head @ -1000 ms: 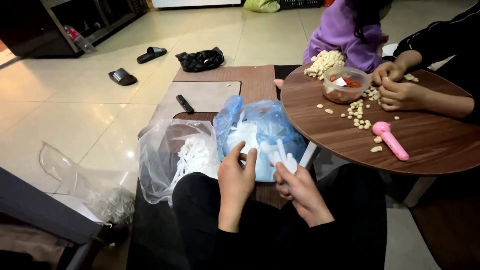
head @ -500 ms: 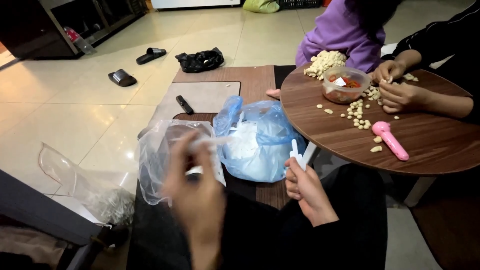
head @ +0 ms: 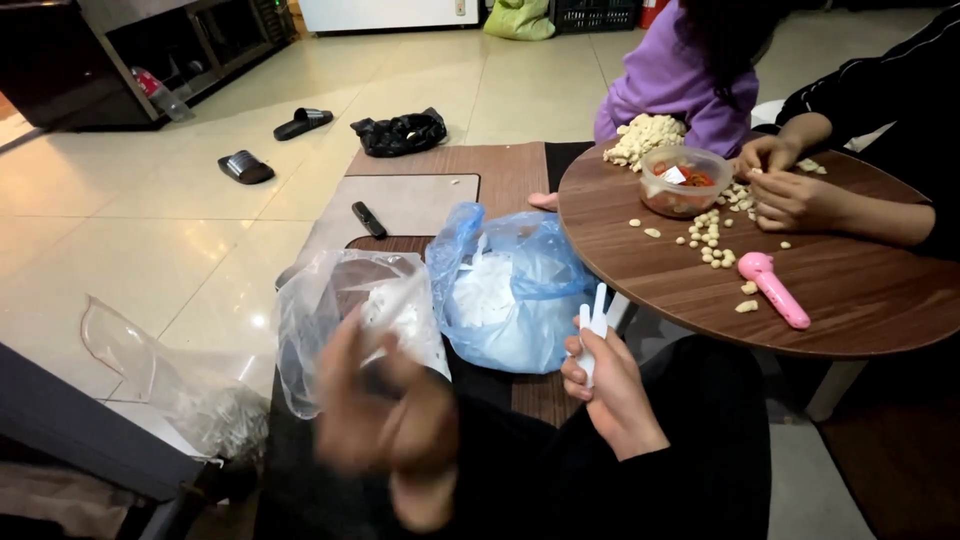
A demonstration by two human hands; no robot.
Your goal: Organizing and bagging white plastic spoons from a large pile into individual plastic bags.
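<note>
My right hand (head: 612, 392) is closed around a few small white plastic pieces (head: 594, 318) that stick up from my fingers, just right of a blue plastic bag (head: 510, 290) filled with more white pieces. My left hand (head: 385, 420) is motion-blurred over my lap, right below a clear plastic bag (head: 335, 310) holding white pieces. The blur hides whether it holds anything. Both bags rest on a low brown table (head: 500, 170) in front of me.
A round wooden table (head: 850, 300) at right carries a pink tool (head: 775, 287), a clear tub (head: 684, 180), and pale peeled cloves (head: 645, 135); another person's hands (head: 790, 195) work there. A black remote (head: 368, 220), slippers (head: 245, 167), a black bag (head: 400, 133) and crumpled plastic (head: 180, 390) lie around.
My left hand left the blue bag, swung left toward the clear bag with a white piece, and is now dropping back, blurred. My right hand stayed put, still holding white pieces.
</note>
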